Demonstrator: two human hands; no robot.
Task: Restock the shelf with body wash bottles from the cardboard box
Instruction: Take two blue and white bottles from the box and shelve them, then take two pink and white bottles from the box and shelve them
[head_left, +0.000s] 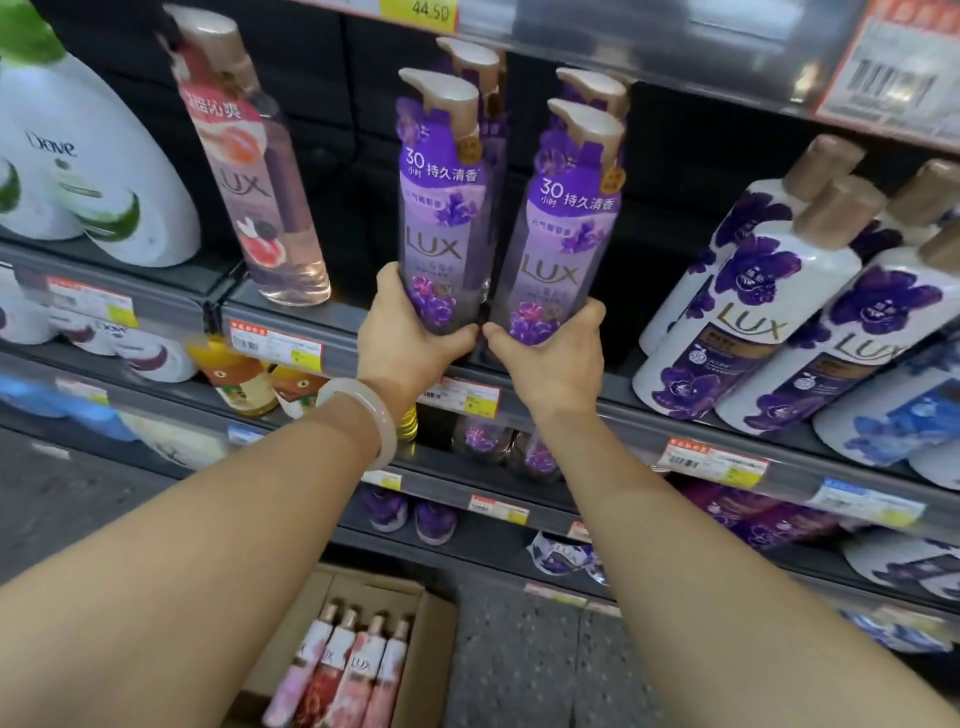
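Note:
Two purple Lux body wash pump bottles stand upright at the shelf's front edge (332, 322). My left hand (410, 338) grips the base of the left purple bottle (441, 208). My right hand (550, 358) grips the base of the right purple bottle (566, 234). Two more purple pump bottles (488, 83) stand right behind them, mostly hidden. On the floor below lies the open cardboard box (431, 644) holding several pink Lux bottles (348, 670).
A pink Lux bottle (260, 197) stands to the left, with white Dove bottles (98, 171) beyond it. White Lux bottles with purple flowers (769, 306) crowd the right. The upper shelf edge (675, 57) hangs just above the pump tops. Lower shelves hold more products.

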